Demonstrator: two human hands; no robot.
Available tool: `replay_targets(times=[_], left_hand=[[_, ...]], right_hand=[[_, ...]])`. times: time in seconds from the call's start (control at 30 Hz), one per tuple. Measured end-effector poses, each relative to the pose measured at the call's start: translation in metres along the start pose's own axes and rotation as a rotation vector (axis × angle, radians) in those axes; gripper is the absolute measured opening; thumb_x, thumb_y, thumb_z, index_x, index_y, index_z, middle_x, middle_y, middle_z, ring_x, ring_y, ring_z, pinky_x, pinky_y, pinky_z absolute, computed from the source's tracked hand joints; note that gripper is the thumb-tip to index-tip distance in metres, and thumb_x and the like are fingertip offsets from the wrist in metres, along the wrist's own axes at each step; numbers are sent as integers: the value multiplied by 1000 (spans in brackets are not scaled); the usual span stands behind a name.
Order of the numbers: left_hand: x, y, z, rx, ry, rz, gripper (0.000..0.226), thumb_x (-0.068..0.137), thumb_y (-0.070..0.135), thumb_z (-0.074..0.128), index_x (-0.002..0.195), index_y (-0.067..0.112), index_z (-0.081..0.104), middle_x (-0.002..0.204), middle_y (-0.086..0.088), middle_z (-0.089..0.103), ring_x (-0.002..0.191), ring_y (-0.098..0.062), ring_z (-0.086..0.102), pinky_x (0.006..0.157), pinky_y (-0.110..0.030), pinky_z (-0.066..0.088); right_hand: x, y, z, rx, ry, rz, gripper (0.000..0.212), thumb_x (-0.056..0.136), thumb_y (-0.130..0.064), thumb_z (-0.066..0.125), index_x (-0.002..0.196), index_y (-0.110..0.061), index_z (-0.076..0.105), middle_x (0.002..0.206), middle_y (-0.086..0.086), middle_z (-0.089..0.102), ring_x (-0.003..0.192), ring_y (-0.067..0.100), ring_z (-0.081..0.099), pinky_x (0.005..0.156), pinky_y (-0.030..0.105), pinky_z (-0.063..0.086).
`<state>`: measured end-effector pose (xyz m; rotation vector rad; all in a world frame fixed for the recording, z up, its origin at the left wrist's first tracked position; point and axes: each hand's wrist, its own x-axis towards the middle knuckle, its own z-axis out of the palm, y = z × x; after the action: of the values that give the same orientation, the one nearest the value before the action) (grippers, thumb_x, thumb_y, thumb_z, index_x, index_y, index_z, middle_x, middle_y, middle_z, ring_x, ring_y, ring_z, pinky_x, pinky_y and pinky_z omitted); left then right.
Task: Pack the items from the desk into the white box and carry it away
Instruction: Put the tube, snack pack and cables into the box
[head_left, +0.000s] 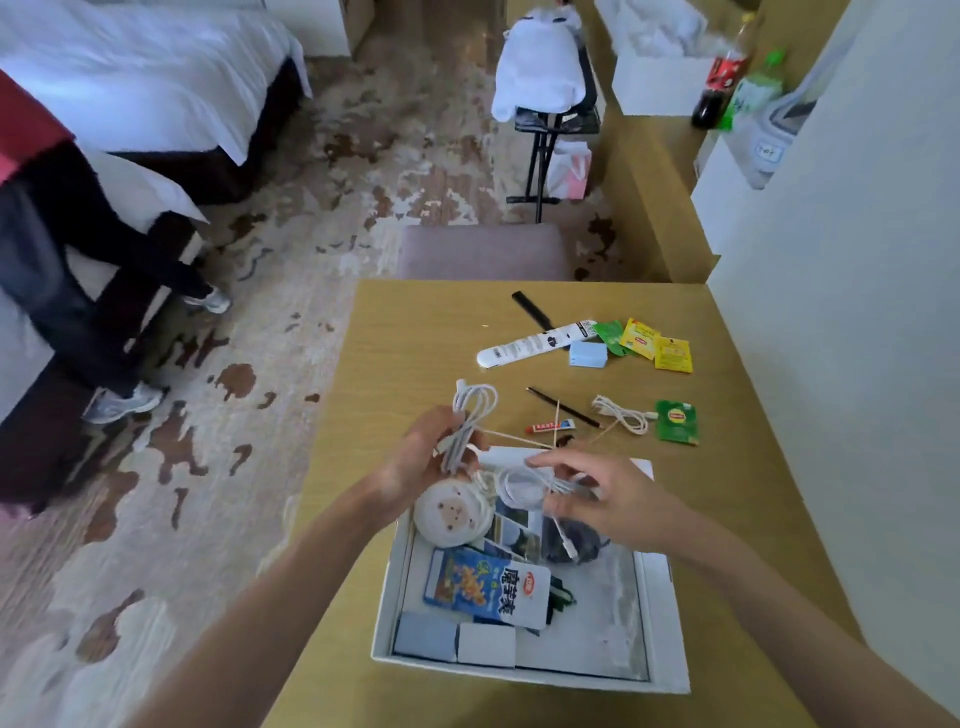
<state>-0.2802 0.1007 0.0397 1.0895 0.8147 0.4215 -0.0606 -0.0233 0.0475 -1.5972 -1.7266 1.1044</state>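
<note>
With the left hand (423, 457) gripping one white cable bundle (467, 415) and the right hand (605, 499) pinching another coil (519, 486) over the white box (660, 623), each should go in coiled, ends tucked

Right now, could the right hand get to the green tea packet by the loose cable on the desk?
Probably not yet: the right hand is shut on a white cable over the white box. The path to the green tea packet looks clear.
</note>
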Motion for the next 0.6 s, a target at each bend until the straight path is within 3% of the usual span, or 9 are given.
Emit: replay_targets(times=[0.1, 0.17, 0.23, 0.4, 0.5, 0.6], left_hand=[[-21, -10, -14, 215, 118, 87, 11, 97, 25, 49, 100, 15, 52, 83, 0, 70, 74, -16, 61, 70, -33, 50], [-29, -15, -23, 289, 160, 143, 4, 96, 22, 49, 96, 18, 51, 74, 9, 68, 70, -9, 59, 64, -23, 49], [-35, -17, -31, 325, 175, 185, 5, 97, 16, 47, 93, 18, 49, 67, 11, 66, 62, -5, 56, 56, -18, 46], [-42, -25, -38, 448, 114, 190, 2, 97, 17, 48, 98, 17, 50, 76, 4, 65, 72, -14, 56, 66, -35, 46], [-44, -27, -37, 568, 67, 155, 5, 95, 28, 48, 98, 26, 51, 83, 4, 68, 75, -15, 59, 68, -38, 48], [-44, -27, -32, 578, 51, 149, 12, 93, 28, 49, 103, 22, 53, 91, -4, 69, 89, -30, 62, 76, -46, 50]], right_hand=[[12, 11, 29, -361, -68, -35, 38, 92, -29, 59, 129, -37, 53, 99, -23, 44, 87, -2, 50, 75, 19, 42], [20, 21, 43, -623, -64, -111, 38, 93, -24, 57, 131, -29, 53, 107, -11, 47, 93, 9, 51, 76, 29, 46], [25, 32, 52, -795, -13, -211, 39, 88, -18, 64, 126, -24, 57, 108, -3, 52, 93, 15, 55, 73, 30, 48], [36, 59, 62, -1021, 148, -347, 45, 76, -6, 74, 119, -16, 63, 102, 3, 59, 96, 21, 57, 83, 34, 52], [36, 67, 70, -1108, 164, -326, 51, 77, -6, 70, 126, -15, 57, 107, 3, 59, 102, 23, 53, 92, 37, 47], [31, 70, 76, -1126, 203, -255, 53, 78, -12, 66, 129, -18, 51, 114, 4, 56, 111, 26, 49, 94, 39, 38]])
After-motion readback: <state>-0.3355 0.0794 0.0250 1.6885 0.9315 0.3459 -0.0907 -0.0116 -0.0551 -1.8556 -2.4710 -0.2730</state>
